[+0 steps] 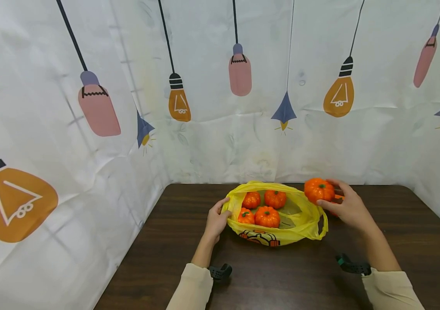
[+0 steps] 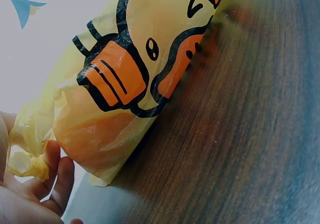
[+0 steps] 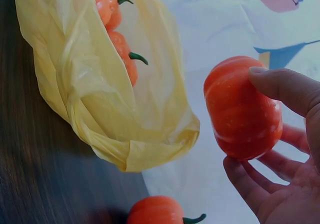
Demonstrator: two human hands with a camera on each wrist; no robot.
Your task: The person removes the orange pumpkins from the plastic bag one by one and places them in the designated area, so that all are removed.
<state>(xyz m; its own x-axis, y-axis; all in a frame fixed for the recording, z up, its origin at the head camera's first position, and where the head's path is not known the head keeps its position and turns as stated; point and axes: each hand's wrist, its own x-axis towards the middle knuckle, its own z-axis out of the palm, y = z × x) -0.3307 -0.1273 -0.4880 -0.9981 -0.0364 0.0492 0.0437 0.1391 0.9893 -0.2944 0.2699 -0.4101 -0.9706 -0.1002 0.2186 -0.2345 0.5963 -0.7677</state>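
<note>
A yellow plastic bag (image 1: pixel 295 234) with a duck-like print lies with its mouth open on the table, several small orange pumpkins (image 1: pixel 267 216) inside it. My left hand (image 1: pixel 216 220) grips the bag's left rim; in the left wrist view its fingers curl at the gathered yellow plastic. Up beside the bag's right end, my right hand (image 1: pixel 349 206) holds another orange pumpkin (image 3: pixel 242 109) between thumb and fingers, raised off the table. One more pumpkin (image 3: pixel 156 211) sits on the table below that hand, mostly hidden behind it in the head view.
The dark wood table (image 1: pixel 266 275) reaches back to a white hanging sheet (image 1: pixel 220 146) printed with lamps and bulbs. More of this sheet stands along the left side. Dark bands (image 1: pixel 353 265) circle both wrists below light sleeves.
</note>
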